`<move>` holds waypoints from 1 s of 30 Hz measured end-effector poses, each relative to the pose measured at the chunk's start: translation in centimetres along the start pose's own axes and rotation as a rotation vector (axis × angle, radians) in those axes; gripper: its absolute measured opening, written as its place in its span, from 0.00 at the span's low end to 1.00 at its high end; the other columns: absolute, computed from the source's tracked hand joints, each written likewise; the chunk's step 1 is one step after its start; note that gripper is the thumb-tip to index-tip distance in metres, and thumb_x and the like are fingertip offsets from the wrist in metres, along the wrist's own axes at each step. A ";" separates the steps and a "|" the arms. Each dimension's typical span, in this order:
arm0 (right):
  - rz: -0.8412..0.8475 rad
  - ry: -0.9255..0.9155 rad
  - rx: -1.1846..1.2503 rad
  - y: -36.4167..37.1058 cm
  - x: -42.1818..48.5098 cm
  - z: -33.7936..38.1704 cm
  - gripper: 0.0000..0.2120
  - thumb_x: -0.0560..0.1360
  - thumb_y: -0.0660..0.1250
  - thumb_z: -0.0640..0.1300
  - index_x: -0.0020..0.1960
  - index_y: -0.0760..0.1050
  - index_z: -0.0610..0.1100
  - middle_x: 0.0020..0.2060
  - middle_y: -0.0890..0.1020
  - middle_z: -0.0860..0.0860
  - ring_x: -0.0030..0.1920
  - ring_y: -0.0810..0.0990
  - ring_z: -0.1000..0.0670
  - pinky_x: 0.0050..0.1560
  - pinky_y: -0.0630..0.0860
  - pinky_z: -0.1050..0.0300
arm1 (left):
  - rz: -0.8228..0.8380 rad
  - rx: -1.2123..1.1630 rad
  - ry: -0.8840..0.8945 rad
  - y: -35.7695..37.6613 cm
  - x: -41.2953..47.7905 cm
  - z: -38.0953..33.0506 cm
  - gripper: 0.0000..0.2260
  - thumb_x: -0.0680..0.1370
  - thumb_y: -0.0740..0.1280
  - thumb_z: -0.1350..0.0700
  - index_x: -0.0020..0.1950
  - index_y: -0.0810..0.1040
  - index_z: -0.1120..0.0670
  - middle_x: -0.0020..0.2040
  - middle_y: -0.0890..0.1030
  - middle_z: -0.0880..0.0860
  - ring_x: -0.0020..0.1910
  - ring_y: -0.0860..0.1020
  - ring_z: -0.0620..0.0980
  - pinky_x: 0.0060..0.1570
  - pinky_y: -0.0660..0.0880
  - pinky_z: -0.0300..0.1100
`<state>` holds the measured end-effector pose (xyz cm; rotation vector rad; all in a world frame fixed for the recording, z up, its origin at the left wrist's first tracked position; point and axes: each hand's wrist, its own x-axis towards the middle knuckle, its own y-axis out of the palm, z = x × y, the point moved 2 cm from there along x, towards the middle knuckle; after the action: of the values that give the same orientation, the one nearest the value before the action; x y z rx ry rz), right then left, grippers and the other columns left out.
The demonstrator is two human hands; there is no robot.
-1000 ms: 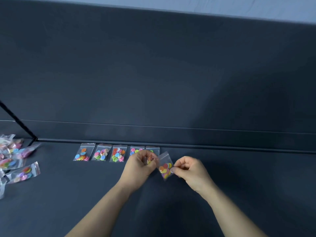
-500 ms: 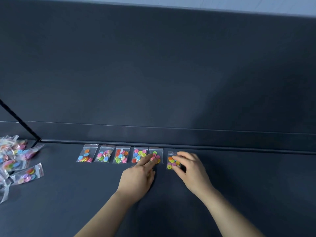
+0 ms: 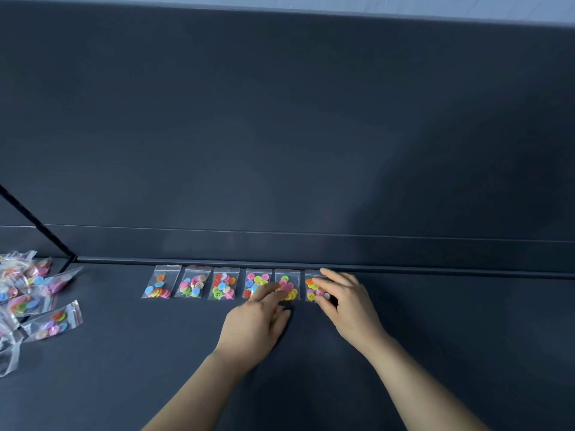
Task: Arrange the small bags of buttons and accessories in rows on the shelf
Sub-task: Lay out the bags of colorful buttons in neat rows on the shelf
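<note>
Several small clear bags of coloured buttons lie flat in a row along the back lip of the dark shelf (image 3: 435, 337); the leftmost bag (image 3: 159, 283) starts the row. My left hand (image 3: 258, 318) lies flat, its straight fingertips touching the fifth bag (image 3: 288, 286) and partly covering the fourth bag (image 3: 254, 283). My right hand (image 3: 345, 301) rests with straight fingers on the sixth bag (image 3: 312, 289) at the row's right end, hiding its right half.
A loose pile of button bags (image 3: 25, 293) lies at the far left of the shelf, with one bag (image 3: 54, 321) lying apart at its near edge. A thin black diagonal bar (image 3: 37, 225) meets the shelf's back lip (image 3: 435, 270) above the pile.
One second ago both hands held a bag up off the shelf, pinching it. That bag now lies flat at the row's right end, and both hands have flattened onto the bags.
</note>
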<state>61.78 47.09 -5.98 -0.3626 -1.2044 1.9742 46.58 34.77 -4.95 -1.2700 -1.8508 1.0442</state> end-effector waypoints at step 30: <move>0.207 0.440 0.851 -6.3 -4.3 -1.9 0.02 0.74 0.70 0.39 0.44 0.79 0.40 0.38 0.85 0.47 0.41 0.83 0.51 0.50 0.80 0.52 | 0.094 -1.044 -0.348 0.1 1.4 -7.6 0.08 0.76 0.68 0.66 0.43 0.81 0.54 0.28 0.76 0.46 0.25 0.70 0.40 0.27 0.67 0.31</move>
<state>68.64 46.61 -2.25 -0.4437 -0.0100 2.2193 52.63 38.04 -1.36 -1.8109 -2.7864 0.2812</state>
